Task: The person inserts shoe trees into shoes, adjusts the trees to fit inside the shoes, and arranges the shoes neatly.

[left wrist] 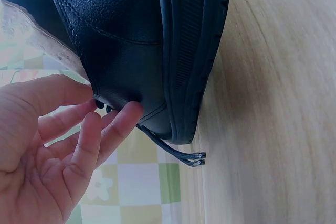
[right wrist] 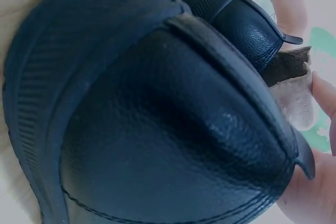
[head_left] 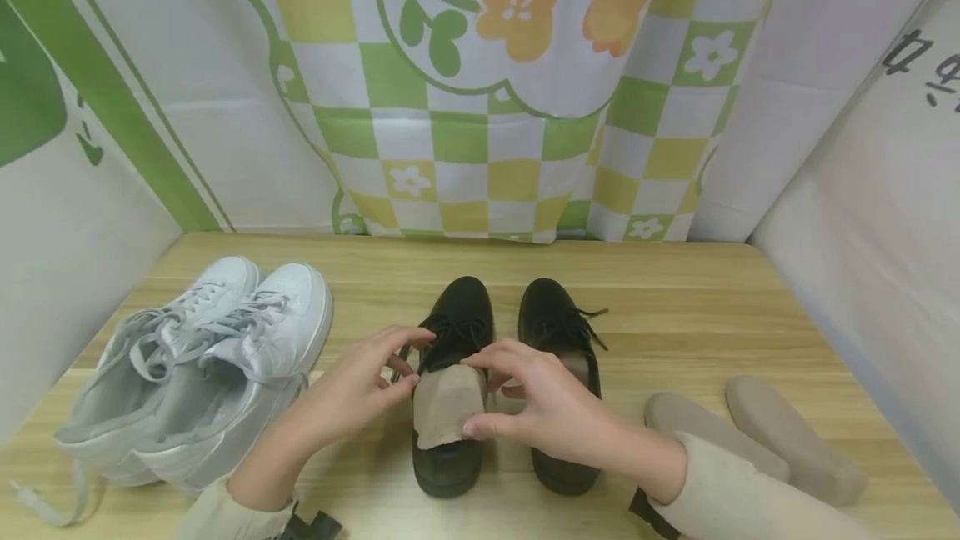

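Two black lace-up shoes stand side by side, toes pointing away. Over the opening of the left shoe [head_left: 447,471] lies a beige, stiff-looking piece [head_left: 447,407] with a ragged edge; its kind is unclear. My right hand [head_left: 547,402] grips this piece along its right side, thumb low and fingers near the laces. My left hand [head_left: 367,382] pinches the left shoe's side by the laces, its fingertips against the black leather [left wrist: 118,66]. The right shoe [head_left: 551,315] has something beige inside. Its heel [right wrist: 157,119] fills much of the right wrist view, hiding most of the right hand.
White sneakers [head_left: 292,307] with loose laces stand at the left of the wooden table [head_left: 675,298]. Two beige, rounded sole-shaped pieces [head_left: 787,432] lie at the right, partly overlapping. A checkered curtain [head_left: 465,140] hangs behind the table, with pale fabric walls on both sides.
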A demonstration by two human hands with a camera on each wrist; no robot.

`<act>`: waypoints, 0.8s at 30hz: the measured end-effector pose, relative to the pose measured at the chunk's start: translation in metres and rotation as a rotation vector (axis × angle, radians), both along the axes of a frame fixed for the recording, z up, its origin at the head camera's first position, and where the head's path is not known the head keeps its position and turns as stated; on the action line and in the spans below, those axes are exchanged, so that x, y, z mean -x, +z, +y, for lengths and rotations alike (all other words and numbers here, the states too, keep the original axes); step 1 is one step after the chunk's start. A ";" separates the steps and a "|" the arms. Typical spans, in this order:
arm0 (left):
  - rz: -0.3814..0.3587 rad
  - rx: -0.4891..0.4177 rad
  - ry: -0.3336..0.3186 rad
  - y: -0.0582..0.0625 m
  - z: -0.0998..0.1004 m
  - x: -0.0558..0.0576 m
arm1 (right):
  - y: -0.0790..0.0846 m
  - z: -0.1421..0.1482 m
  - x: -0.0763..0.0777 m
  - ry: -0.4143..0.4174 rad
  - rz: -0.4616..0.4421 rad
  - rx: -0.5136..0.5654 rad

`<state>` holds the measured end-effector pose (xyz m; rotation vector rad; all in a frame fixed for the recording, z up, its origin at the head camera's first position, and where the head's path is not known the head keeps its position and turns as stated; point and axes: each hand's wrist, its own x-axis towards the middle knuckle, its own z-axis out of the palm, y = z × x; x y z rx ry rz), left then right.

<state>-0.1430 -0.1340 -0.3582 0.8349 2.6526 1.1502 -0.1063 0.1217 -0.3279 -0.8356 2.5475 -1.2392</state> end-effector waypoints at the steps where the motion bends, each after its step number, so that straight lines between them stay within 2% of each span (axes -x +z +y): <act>1: 0.001 0.002 0.000 0.000 0.000 0.000 | -0.001 0.000 0.000 -0.006 -0.001 0.001; 24: 0.035 0.007 0.005 0.000 0.001 -0.001 | -0.008 -0.006 0.001 -0.057 0.094 -0.023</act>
